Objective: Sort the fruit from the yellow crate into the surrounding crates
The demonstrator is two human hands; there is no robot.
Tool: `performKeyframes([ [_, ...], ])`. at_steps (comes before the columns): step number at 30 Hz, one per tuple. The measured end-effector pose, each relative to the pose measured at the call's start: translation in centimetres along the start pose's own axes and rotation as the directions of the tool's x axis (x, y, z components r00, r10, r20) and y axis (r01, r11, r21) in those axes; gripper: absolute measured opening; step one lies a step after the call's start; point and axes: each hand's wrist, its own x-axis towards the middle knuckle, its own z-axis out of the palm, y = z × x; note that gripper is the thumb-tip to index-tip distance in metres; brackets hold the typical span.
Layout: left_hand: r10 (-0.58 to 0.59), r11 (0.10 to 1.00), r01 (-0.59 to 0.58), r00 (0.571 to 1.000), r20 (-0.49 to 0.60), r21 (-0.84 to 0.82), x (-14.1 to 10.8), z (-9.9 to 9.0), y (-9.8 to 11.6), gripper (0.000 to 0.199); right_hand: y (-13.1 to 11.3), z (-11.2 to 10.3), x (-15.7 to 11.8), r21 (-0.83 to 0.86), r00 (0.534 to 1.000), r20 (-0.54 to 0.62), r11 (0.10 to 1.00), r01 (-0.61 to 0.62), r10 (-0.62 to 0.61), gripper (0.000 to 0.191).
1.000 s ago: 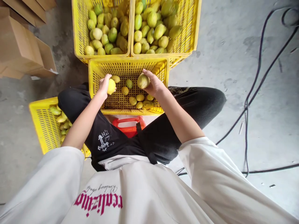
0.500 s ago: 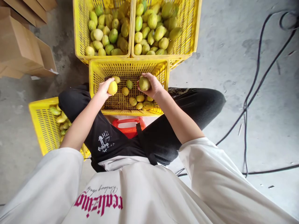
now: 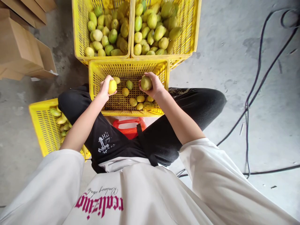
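My left hand (image 3: pixel 105 87) is closed around a bright yellow lemon (image 3: pixel 112 87) over the left part of the near yellow crate (image 3: pixel 128 64). Over that crate's right part, my right hand (image 3: pixel 155 85) grips a duller, olive-green lemon (image 3: pixel 146 83). Between the hands, a green lemon (image 3: pixel 129 84) and a yellow lemon (image 3: pixel 125 91) lie on the crate's slotted bottom. Another lemon (image 3: pixel 116 80) rests beside my left hand, partly hidden by it. Several yellowish lemons (image 3: pixel 140 98) are grouped at the lower right inside the crate.
Two larger yellow crates (image 3: pixel 132 31) full of green and yellow lemons adjoin the far side. Another crate (image 3: pixel 45 125) with lemons stands at the left by my knee. Cardboard boxes (image 3: pixel 23 47) lie upper left, a red plastic object (image 3: pixel 128 127) sits between my legs, and black cables (image 3: pixel 254 93) cross the right floor.
My left hand has turned slightly around the yellow lemon, with fingers now showing below it. My right hand has shifted a little to the right with its lemon.
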Motion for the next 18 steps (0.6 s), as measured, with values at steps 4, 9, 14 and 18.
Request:
performKeyframes([
  [4,-0.010,0.999,0.014,0.994,-0.105,0.033,-0.4,0.3,-0.1,0.051,-0.3,0.1,-0.5,-0.004,1.000,-0.002,1.000,-0.014,0.014,0.060],
  [9,0.105,0.988,-0.091,0.988,-0.112,0.125,-0.7,0.4,-0.7,0.054,-0.4,0.1,-0.7,-0.050,1.000,-0.009,0.999,-0.001,0.001,0.064],
  [14,0.129,0.983,-0.112,0.985,-0.117,0.146,-0.5,0.8,-0.8,0.049,-0.3,0.1,-0.6,-0.046,1.000,-0.013,0.999,-0.002,0.001,0.063],
  [18,0.089,0.994,-0.081,0.989,-0.115,0.074,-1.0,1.2,-0.4,0.047,-0.1,0.2,-0.5,-0.020,0.999,-0.034,0.999,-0.024,0.024,0.063],
])
